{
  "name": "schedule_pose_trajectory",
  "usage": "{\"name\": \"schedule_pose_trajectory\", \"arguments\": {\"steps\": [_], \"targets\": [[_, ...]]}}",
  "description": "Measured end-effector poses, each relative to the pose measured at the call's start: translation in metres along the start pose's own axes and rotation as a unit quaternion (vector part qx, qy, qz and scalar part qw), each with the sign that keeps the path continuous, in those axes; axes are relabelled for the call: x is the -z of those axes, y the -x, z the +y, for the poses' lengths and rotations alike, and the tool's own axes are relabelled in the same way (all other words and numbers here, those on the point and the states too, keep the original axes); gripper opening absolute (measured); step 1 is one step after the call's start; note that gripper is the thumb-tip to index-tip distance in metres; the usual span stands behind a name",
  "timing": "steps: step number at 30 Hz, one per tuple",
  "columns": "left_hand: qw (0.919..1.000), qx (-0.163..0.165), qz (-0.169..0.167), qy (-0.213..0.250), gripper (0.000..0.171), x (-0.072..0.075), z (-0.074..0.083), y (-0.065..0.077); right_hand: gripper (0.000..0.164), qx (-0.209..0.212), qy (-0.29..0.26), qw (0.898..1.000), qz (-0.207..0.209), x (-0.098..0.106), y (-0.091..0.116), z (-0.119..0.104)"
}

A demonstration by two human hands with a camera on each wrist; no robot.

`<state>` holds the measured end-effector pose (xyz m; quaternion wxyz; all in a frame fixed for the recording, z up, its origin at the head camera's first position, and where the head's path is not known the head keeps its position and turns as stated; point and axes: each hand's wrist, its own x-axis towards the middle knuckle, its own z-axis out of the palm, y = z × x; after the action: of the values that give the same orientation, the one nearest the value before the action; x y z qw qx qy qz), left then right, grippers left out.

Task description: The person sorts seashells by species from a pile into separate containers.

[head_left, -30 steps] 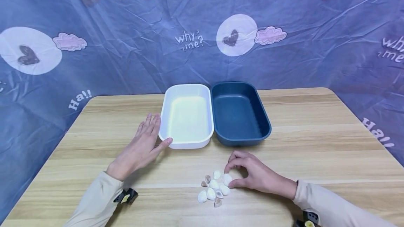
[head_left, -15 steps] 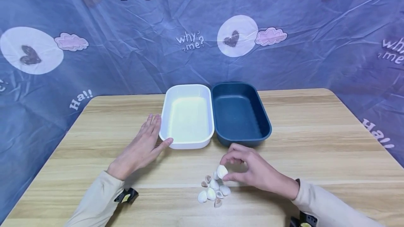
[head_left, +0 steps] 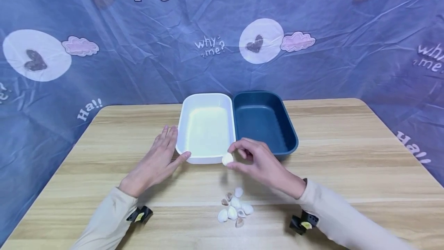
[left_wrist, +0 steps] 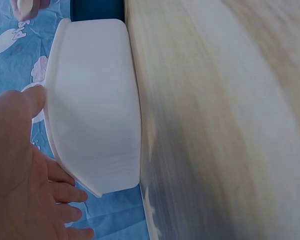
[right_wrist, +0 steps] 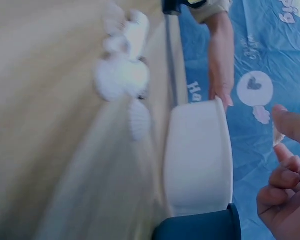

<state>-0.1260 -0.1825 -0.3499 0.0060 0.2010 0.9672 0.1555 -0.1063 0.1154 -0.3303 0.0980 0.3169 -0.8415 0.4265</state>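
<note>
Between thumb and fingertips my right hand (head_left: pixel 261 163) pinches a white seashell (head_left: pixel 227 159), held above the table at the near right corner of the white tray (head_left: pixel 208 160). In the right wrist view that seashell (right_wrist: pixel 278 134) shows only partly between thumb and finger. My left hand (head_left: pixel 156 161) lies at the white tray's left side with straight fingers, its thumb at the near rim. The left wrist view shows the same hand (left_wrist: pixel 25 180) against the tray's rim. A loose group of white and brownish seashells (head_left: pixel 235 203) lies on the table nearer to me.
A dark blue tray (head_left: pixel 293 142) stands right beside the white one, its near edge partly behind my right hand. Both sit on a wooden table (head_left: pixel 347 157), towards its back edge. Behind hangs a blue printed cloth (head_left: pixel 156 65).
My right hand has picked the white seashell out of the group, raised it, and carried it forward and left to the white tray's near edge. The left hand stays in place.
</note>
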Motion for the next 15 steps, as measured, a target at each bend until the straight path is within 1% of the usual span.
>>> {"name": "schedule_pose_trajectory", "arguments": {"steps": [3, 8, 15], "targets": [[1.0000, -0.002, 0.001, -0.001, 0.088, 0.000, 0.000, -0.001, 0.025, -0.013, 0.010, 1.000, 0.010, -0.003, -0.014, 0.000], [1.0000, -0.003, 0.004, 0.000, 0.088, 0.000, 0.000, -0.002, 0.025, -0.038, 0.028, 0.999, 0.008, -0.011, -0.035, 0.003], [1.0000, -0.001, 0.009, 0.001, 0.087, -0.002, 0.000, 0.001, 0.026, -0.024, 0.046, 0.999, -0.003, -0.031, -0.055, 0.010]]}}
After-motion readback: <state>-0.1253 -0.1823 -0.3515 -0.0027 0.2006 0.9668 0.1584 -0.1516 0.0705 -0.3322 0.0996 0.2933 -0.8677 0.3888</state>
